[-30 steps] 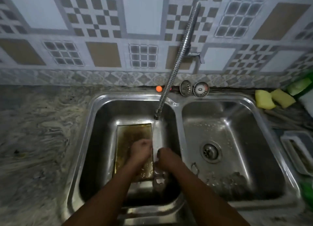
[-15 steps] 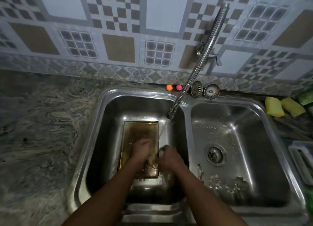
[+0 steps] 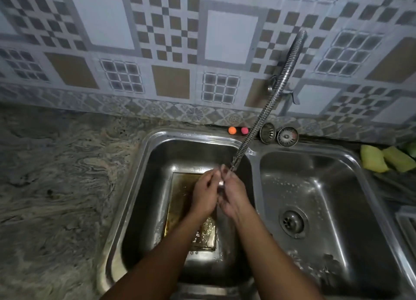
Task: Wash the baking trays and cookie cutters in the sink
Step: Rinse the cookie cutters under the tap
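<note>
A brown, stained baking tray (image 3: 180,200) lies flat on the bottom of the left sink basin (image 3: 139,209), wet with water. Both hands are raised together above it, right under the tip of the flexible faucet (image 3: 265,124). My left hand (image 3: 203,195) and my right hand (image 3: 234,197) pinch a small shiny metal cookie cutter (image 3: 221,182) between their fingers in the running water. Most of the cutter is hidden by my fingers. Several small metal cutters (image 3: 315,266) lie in the right basin's near part.
The right basin (image 3: 337,187) has a drain (image 3: 292,223) in its floor. Two metal strainers (image 3: 279,134) and two small balls, orange and pink (image 3: 237,130), sit behind the sink. Yellow sponges (image 3: 385,159) lie at the right, and a granite counter (image 3: 56,187) spreads to the left.
Both hands have lifted from low over the tray up to the faucet tip, with the small cutter between them. The camera view has shifted left and closer.
</note>
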Demonstrator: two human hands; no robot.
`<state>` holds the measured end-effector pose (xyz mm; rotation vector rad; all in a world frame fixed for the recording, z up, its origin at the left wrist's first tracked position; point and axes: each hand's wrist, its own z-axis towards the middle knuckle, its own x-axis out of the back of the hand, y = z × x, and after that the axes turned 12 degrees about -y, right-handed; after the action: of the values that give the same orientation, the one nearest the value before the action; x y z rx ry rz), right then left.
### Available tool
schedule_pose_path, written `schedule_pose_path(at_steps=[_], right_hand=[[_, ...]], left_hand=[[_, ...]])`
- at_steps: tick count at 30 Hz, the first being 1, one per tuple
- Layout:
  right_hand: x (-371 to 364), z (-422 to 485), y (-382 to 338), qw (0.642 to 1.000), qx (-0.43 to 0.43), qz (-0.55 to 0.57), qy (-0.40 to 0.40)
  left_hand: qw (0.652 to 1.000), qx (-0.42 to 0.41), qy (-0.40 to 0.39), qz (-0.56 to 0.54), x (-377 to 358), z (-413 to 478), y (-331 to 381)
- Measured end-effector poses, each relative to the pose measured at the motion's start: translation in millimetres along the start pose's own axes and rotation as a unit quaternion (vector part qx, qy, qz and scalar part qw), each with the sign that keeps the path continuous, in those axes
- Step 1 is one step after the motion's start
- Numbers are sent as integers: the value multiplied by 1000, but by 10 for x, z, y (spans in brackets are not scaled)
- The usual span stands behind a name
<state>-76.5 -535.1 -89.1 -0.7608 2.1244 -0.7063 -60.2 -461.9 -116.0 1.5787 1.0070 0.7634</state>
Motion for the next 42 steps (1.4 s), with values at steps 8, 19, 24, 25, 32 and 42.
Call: schedule_pose_path(at_steps=[8,19,24,25,32,42], right_hand=[[102,-65,43,979,125,-161,25],[185,-50,-1,972,1,229,-55],[323,-55,-11,993,12,106,-46],[346,-47,-34,998,25,44,-27],[317,-19,-121,924,73,-376,-10],[357,-56,-16,877,234,-418,29]], left_hand=[[954,161,-5,-253,-22,57,171],[911,196,-25,-361,-127,81,219],[978,167,-12,-127,-32,89,178],[984,155,-17,-84,5,80,174],[946,84,-30,310,97,72,108],[964,125,-6,234,111,148,20]])
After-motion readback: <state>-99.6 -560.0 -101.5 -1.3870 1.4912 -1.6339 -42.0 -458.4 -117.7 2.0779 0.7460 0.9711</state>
